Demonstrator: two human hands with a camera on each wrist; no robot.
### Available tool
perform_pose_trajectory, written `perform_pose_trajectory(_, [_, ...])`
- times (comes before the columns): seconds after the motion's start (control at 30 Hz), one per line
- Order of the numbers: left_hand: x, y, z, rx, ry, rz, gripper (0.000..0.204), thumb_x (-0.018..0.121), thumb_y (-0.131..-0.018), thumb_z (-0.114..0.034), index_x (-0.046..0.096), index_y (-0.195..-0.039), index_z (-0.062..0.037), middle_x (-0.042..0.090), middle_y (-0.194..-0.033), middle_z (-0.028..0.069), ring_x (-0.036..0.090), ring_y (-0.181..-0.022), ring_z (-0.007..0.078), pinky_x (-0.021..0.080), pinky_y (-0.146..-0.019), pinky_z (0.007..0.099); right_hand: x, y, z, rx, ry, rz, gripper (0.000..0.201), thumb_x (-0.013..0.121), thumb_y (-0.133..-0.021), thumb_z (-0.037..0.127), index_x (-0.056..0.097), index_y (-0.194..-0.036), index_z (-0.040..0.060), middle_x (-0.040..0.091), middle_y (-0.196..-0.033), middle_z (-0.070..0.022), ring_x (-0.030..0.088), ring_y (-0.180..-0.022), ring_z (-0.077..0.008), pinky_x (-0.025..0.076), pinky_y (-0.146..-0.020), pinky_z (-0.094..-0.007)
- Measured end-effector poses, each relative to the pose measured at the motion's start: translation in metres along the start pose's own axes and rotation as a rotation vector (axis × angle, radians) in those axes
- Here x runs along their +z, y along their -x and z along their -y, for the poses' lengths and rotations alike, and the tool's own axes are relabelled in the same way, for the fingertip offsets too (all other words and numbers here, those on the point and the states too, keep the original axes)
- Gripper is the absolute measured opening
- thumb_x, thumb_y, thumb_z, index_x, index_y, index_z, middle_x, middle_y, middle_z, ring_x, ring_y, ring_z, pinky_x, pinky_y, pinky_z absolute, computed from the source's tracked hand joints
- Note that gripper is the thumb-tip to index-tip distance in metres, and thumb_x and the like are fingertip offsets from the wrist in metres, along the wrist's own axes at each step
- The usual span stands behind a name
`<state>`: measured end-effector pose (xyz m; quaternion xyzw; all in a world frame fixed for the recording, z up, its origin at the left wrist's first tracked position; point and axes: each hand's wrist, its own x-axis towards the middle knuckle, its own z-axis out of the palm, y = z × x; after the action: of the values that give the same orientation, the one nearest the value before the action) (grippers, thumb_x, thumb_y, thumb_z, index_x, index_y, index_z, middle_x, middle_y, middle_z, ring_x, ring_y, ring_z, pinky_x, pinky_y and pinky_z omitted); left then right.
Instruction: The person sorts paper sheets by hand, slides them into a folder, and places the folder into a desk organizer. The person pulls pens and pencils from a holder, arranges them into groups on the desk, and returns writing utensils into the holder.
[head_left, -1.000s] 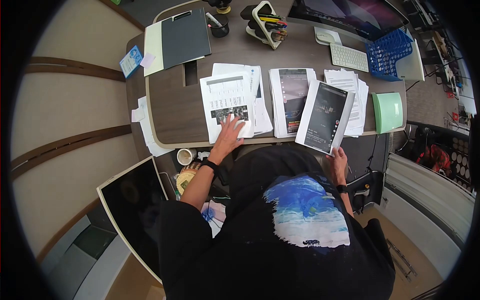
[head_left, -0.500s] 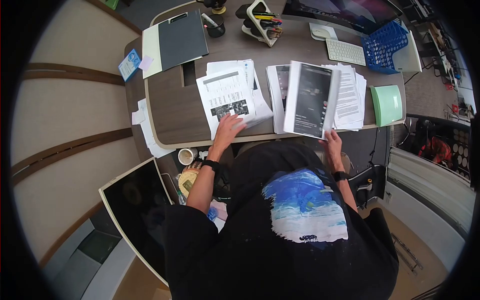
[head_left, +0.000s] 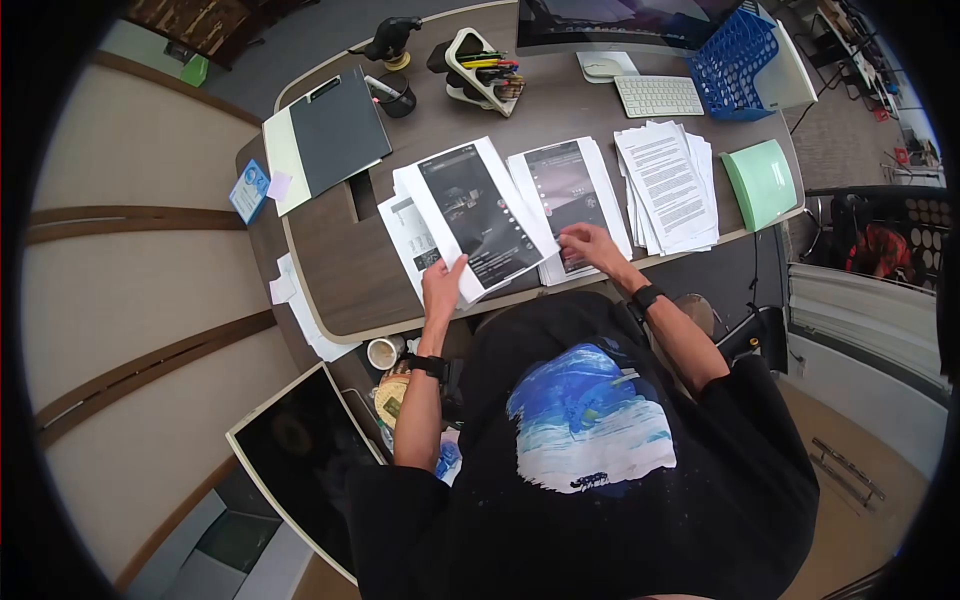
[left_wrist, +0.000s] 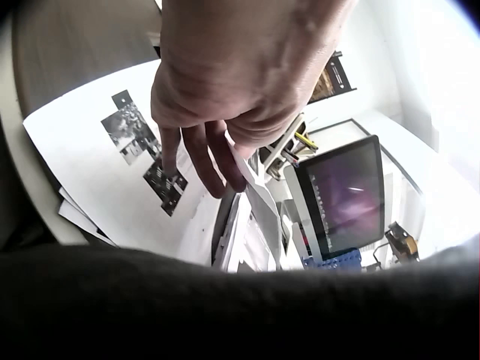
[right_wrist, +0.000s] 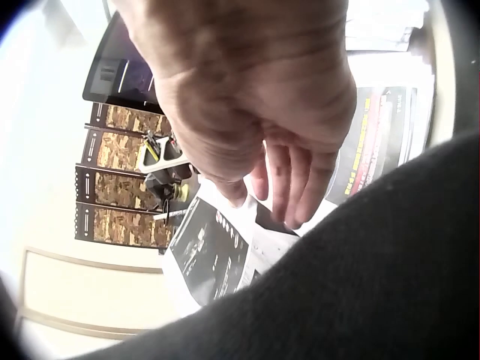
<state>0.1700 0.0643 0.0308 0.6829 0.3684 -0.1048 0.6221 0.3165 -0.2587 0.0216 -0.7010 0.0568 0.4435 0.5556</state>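
Observation:
My left hand (head_left: 441, 290) pinches the lower left edge of a sheet with a dark printed picture (head_left: 480, 215), tilted over the left stack of papers (head_left: 402, 228). In the left wrist view, the left hand (left_wrist: 232, 75) has its thumb against a page and its fingers bent over a white sheet with small dark pictures (left_wrist: 97, 161). My right hand (head_left: 597, 250) is beside the sheet's lower right corner, above the middle stack (head_left: 600, 185). In the right wrist view, the right hand (right_wrist: 255, 97) has loosely bent fingers, its thumb apart from them near the dark-printed sheet (right_wrist: 210, 251).
Text pages (head_left: 668, 190) and a green folder (head_left: 760, 185) lie to the right. Behind stand a pen holder (head_left: 480, 72), keyboard (head_left: 660, 96), blue basket (head_left: 735, 70) and monitor. A clipboard (head_left: 345, 135) lies at the back left; a cup (head_left: 384, 352) stands below the desk edge.
The dark-printed sheet has moved left from the right-hand side to over the left stack. My left hand has taken hold of it; the right hand has moved left and let go.

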Motion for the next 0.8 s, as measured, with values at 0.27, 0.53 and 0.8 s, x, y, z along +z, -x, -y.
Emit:
perform_pose_trajectory(0.27, [-0.031,-0.011,0.026,-0.027,-0.394,-0.15,0.041,0.08,-0.094,-0.037,0.076,-0.103,0.0032,0.078,-0.084,0.0135,0.075,-0.079,0.0299,0.056,-0.075,0.0425,-0.087,-0.011,-0.069,-0.114,0.704,-0.658,0.071,0.091,-0.084,0.039,0.061,-0.131,-0.005,0.07,-0.116,-0.0228,0.07,-0.106,-0.035,0.057,-0.093,-0.0435])
perform_pose_trajectory(0.53, [-0.021,0.015,0.048,0.006,-0.578,-0.474,0.059,0.088,-0.086,-0.037,0.051,-0.123,-0.0094,0.058,-0.118,0.0212,0.059,-0.113,0.0427,0.049,-0.096,0.0506,-0.096,-0.003,-0.066,0.054,0.669,-0.53,0.056,0.093,-0.077,0.037,0.07,-0.108,-0.0046,0.077,-0.098,-0.0237,0.076,-0.093,-0.039,0.057,-0.083,-0.0459])
perform_pose_trajectory(0.8, [0.015,0.054,0.019,0.102,-0.321,-0.296,0.022,0.079,-0.095,-0.018,0.065,-0.106,-0.0062,0.058,-0.092,0.0057,0.058,-0.08,0.0171,0.051,-0.076,0.0339,-0.106,0.014,-0.06,-0.034,0.57,-0.468,0.039,0.085,-0.088,0.032,0.077,-0.106,-0.0006,0.078,-0.086,-0.0192,0.077,-0.078,-0.0338,0.058,-0.074,-0.0437])
